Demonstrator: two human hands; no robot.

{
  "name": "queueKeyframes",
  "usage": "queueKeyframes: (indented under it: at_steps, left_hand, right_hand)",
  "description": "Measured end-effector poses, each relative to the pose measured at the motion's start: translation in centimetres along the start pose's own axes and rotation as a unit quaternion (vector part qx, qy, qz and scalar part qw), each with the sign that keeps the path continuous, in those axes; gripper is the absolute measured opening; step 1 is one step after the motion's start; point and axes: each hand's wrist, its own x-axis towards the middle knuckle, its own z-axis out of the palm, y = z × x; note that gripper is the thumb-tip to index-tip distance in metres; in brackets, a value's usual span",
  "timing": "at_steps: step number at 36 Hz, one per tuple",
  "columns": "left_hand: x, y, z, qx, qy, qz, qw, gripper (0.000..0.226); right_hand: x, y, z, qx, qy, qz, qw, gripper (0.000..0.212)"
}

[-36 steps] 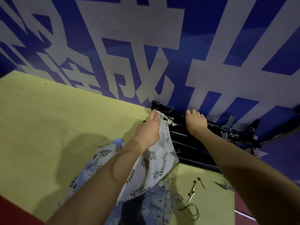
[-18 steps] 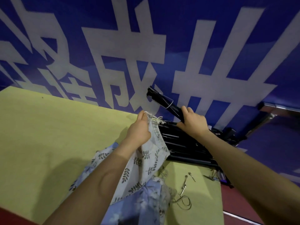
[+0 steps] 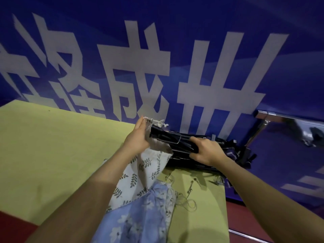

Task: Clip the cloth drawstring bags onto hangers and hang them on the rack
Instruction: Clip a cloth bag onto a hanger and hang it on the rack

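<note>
My left hand (image 3: 137, 138) holds up the top edge of a white drawstring bag with a leaf print (image 3: 145, 170), its cord ends sticking out above my fingers. My right hand (image 3: 206, 151) grips a black clip hanger (image 3: 168, 137), whose clip end is at the bag's top edge right beside my left hand. Beneath it a pile of black hangers (image 3: 228, 155) lies at the far right of the yellow-green table (image 3: 52, 146). A blue flowered bag (image 3: 140, 216) lies crumpled on the table under my left forearm.
A blue wall banner with big white characters (image 3: 157, 67) stands right behind the table. A chrome rack bar (image 3: 287, 118) runs along the right, off the table's end. Loose metal pins and cord (image 3: 190, 188) lie near the table's right edge.
My right hand lifted one black hanger off the pile and brought its clip end left to the bag's top edge. My left hand kept the bag raised.
</note>
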Motion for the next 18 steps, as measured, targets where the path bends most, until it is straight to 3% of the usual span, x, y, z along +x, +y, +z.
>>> queueKeyframes:
  at_steps: [9, 14, 18]
  left_hand:
    - [-2.2, 1.6, 1.9, 0.057, -0.038, 0.081, 0.994, 0.098]
    - [-2.6, 2.5, 3.5, 0.048, -0.064, 0.102, 0.992, 0.093]
    - [-2.7, 2.7, 4.1, 0.142, -0.033, 0.106, 0.984, 0.076]
  right_hand:
    - [-0.1, -2.5, 0.4, -0.102, -0.041, -0.056, 0.992, 0.052]
    - [0.5, -4.4, -0.4, -0.120, -0.008, -0.108, 0.987, 0.039]
    - [0.9, -5.1, -0.5, -0.107, 0.028, -0.141, 0.984, 0.032]
